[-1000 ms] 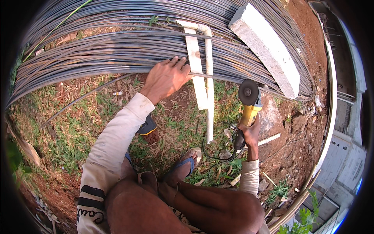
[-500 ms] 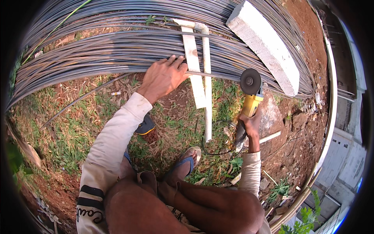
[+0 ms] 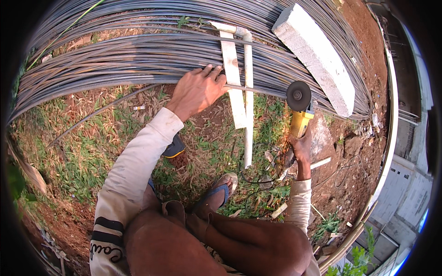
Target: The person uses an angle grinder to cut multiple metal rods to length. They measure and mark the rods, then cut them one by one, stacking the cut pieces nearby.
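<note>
Against the rods, apparently, yellow grinder

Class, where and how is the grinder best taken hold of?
Probably around its rear body, behind the yellow housing of the grinder, coming from the person's near side. The tool points away from the person, with its round disc bare at the far end, so holding the near end keeps the grip clear. The right grip holds it there.

- Left arm: extended diagonally forward and inward.
- Left hand: back uppermost, fingertips directed forward.
- Right forearm: directed forward.
- Right hand: fingers closed in a grip.
- Legs: bent.
</note>
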`<act>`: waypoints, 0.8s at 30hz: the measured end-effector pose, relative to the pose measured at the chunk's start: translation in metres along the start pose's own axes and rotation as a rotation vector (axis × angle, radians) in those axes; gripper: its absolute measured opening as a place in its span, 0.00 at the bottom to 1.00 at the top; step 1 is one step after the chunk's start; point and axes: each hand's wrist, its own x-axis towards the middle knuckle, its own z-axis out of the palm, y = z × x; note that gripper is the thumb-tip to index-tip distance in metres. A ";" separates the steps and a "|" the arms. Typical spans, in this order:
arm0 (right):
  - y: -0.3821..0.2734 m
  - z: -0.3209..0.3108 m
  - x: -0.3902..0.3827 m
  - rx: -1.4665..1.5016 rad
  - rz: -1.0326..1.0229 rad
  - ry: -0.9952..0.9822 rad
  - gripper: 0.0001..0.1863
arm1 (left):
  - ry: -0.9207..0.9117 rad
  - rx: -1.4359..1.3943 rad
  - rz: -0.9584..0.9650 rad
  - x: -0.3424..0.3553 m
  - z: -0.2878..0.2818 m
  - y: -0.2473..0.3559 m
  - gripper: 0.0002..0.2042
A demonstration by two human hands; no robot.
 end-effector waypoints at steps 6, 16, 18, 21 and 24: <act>-0.004 -0.005 -0.015 0.037 0.039 -0.025 0.31 | 0.010 -0.007 0.004 0.001 0.000 0.000 0.20; 0.006 0.009 -0.037 0.100 0.006 0.020 0.36 | 0.000 0.007 0.001 0.001 0.000 0.000 0.18; 0.004 0.010 -0.034 0.058 0.021 0.058 0.36 | -0.007 0.018 -0.005 0.001 0.000 0.001 0.18; -0.001 0.008 -0.020 0.101 0.005 -0.005 0.34 | -0.019 0.013 -0.010 0.001 -0.001 0.002 0.18; -0.003 0.009 -0.007 0.099 -0.021 -0.006 0.33 | 0.000 0.003 -0.003 0.001 -0.001 0.002 0.18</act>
